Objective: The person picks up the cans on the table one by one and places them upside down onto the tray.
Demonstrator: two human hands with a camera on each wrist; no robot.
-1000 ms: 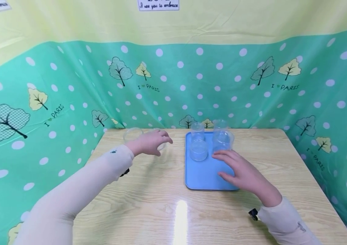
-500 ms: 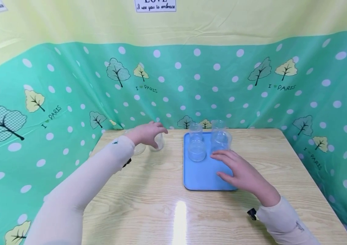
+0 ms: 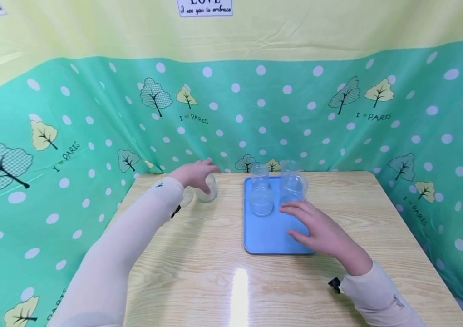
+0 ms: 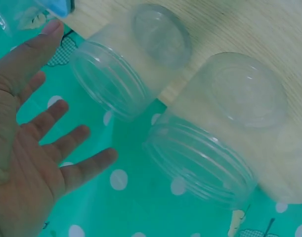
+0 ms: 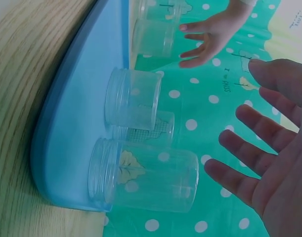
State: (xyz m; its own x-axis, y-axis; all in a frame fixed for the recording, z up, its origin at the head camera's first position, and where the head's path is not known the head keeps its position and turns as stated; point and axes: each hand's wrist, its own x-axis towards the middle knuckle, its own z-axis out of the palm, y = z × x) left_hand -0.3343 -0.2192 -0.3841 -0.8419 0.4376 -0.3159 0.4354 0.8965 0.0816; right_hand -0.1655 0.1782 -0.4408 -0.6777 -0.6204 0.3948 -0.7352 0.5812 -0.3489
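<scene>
My left hand [image 3: 195, 176] hovers over two clear plastic jars at the table's left back, fingers spread and holding nothing. In the left wrist view, the nearer jar [image 4: 133, 64] and the wider jar [image 4: 215, 123] stand apart from its fingertips, their threaded mouths up. My right hand [image 3: 321, 234] hangs over the right side of a blue tray [image 3: 276, 238], thumb and fingers apart and bare. Several clear jars stand on the tray, among them a short jar [image 3: 261, 204]. In the right wrist view, a taller jar [image 5: 151, 175] rests mouth down near those fingers.
The wooden table [image 3: 190, 263] runs back to a green dotted curtain [image 3: 239, 118] that wraps around three sides. Bare tray surface lies in front of the jars, toward the near edge.
My left hand has shifted slightly left and back, so the jar beneath it shows more. The right hand stays over the tray, and the head view has turned slightly.
</scene>
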